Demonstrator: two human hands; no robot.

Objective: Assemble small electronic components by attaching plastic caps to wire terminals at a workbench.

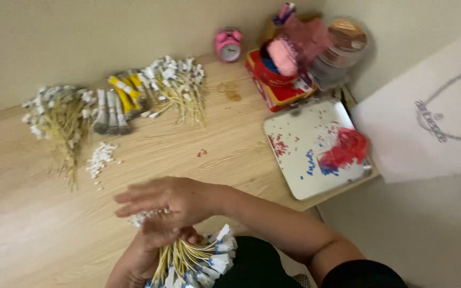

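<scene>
My left hand (140,256) grips a bundle of thin yellow cables with white and blue connector ends (198,258) near the table's front edge. The connector ends fan out to the right, over my dark lap. My right hand (169,200) lies flat across the top of the bundle, palm down, fingers stretched to the left. Small white caps (145,216) show under its fingers. Both hands are blurred by motion.
On the wooden table (28,224) lie two more cable bundles (62,120) (177,88), yellow and grey tubes (118,101), a heap of white caps (101,158), a pink alarm clock (228,45), a red box (273,85), a clear jar (342,45), and a white tray (310,133) with red and blue bits. A white bag (428,114) stands at right.
</scene>
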